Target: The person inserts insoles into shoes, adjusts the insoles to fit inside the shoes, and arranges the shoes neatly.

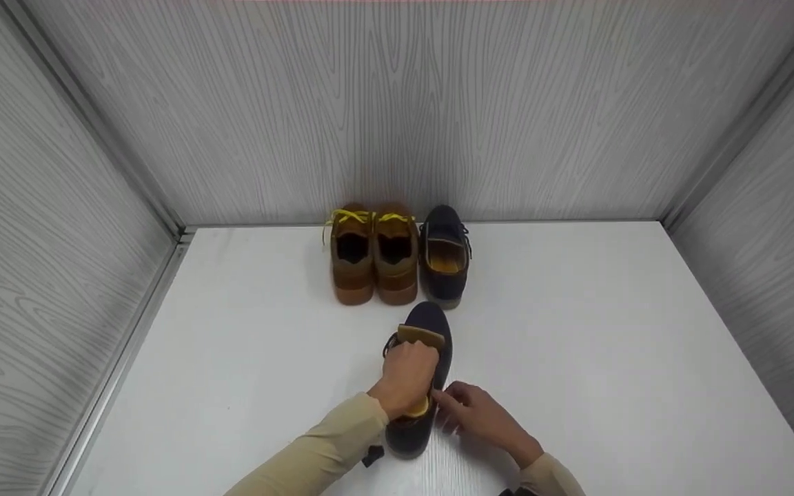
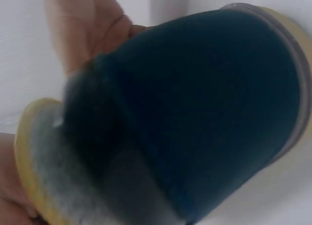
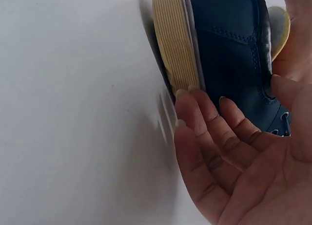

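Observation:
A dark blue lace-up shoe [image 1: 407, 439] stands on the white table, toe away from me, its tan tongue [image 1: 420, 335] raised. My left hand [image 1: 407, 372] reaches into its opening and grips an insole [image 1: 416, 409]; the fingertips are hidden inside. The insole's yellow-edged, grey fuzzy end [image 2: 44, 157] sticks out above the heel. My right hand [image 1: 476, 413] holds the shoe's right side near the heel. In the right wrist view its thumb lies at the collar, and its fingers [image 3: 229, 137] lie along the outer wall and ribbed cream sole [image 3: 175, 40].
Against the back wall stand two brown shoes [image 1: 353, 275] with yellow laces. Beside them on the right is another dark blue shoe [image 1: 444, 284] with a tan lining. Grey wood-grain panels [image 1: 397, 103] enclose the table [image 1: 576, 344] at the back and sides.

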Tool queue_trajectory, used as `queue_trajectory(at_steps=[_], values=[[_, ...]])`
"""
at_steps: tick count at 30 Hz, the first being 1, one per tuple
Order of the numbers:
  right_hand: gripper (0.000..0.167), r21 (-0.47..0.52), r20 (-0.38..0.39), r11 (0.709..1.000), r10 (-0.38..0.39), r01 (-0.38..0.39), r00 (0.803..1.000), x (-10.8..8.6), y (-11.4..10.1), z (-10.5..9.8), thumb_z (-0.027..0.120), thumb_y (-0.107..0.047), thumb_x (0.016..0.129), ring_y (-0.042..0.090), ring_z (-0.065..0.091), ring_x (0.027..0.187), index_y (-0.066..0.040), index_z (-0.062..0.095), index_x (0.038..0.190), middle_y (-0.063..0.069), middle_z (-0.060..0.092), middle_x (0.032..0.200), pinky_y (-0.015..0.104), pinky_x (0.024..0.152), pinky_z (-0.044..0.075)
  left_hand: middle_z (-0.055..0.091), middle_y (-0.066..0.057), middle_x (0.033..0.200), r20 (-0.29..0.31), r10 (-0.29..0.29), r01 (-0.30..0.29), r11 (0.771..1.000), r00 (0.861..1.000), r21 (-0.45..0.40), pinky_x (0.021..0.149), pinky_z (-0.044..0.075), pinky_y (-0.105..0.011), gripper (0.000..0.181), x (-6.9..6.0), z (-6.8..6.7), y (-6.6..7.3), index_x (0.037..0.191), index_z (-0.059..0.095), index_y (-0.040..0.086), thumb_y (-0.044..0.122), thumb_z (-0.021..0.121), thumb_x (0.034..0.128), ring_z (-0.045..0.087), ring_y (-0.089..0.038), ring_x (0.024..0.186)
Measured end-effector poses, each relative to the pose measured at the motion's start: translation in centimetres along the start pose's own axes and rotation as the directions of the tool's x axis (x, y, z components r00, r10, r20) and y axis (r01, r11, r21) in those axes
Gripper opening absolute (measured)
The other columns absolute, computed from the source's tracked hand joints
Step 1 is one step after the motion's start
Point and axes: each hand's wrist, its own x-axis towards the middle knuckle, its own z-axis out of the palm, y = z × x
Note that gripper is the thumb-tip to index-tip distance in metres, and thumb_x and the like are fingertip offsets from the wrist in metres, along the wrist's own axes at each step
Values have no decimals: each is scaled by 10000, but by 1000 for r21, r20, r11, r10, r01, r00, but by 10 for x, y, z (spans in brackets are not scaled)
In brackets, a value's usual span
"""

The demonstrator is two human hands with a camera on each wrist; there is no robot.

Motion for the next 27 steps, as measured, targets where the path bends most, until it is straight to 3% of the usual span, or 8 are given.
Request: queue_trajectory(at_steps=[4, 12, 20, 23, 27], values=[[449, 14, 3, 1000, 17, -17, 1000, -1, 0, 3, 446, -481, 979, 220, 628, 706, -73, 628, 941, 46, 647, 832, 350, 617, 503, 632, -61, 698, 7, 7, -7, 1000, 1000, 2, 488, 500, -333, 224, 2, 7, 1, 816, 694, 91, 231, 815, 689, 603, -187, 580], [444, 28, -9, 1000, 8, -8, 1000, 0, 1, 5, 414, -436, 1004, 216, 630, 716, -52, 629, 941, 52, 650, 843, 387, 635, 511, 632, -62, 687, -43, 39, -41, 999, 998, -33, 490, 507, -350, 214, 4, 9, -2, 794, 685, 90, 213, 800, 662, 606, -198, 570], [468, 35, -2, 999, 16, -16, 1000, -1, 0, 4, 423, -451, 996, 209, 635, 709, -36, 632, 936, 64, 651, 845, 342, 614, 499, 636, -52, 681, 10, -1, 1, 999, 1000, -33, 511, 507, -346, 197, -12, -11, 0, 783, 675, 87, 264, 758, 766, 623, -203, 602], [479, 30, -6, 999, 17, -17, 1000, 0, 2, 3, 410, -461, 998, 210, 637, 713, -41, 632, 940, 58, 654, 851, 346, 617, 501, 650, -53, 708, 24, -23, 25, 996, 999, -90, 546, 518, -345, 230, -13, -16, -4, 781, 677, 86, 303, 753, 796, 642, -210, 646], [487, 25, 3, 1000, 16, -16, 1000, 1, 3, 4, 403, -471, 997, 206, 641, 713, -46, 634, 939, 52, 659, 852, 341, 618, 508, 655, -59, 729, 52, 2, 6, 988, 999, -156, 577, 524, -351, 256, -10, -16, -11, 785, 676, 82, 313, 784, 763, 641, -216, 662]])
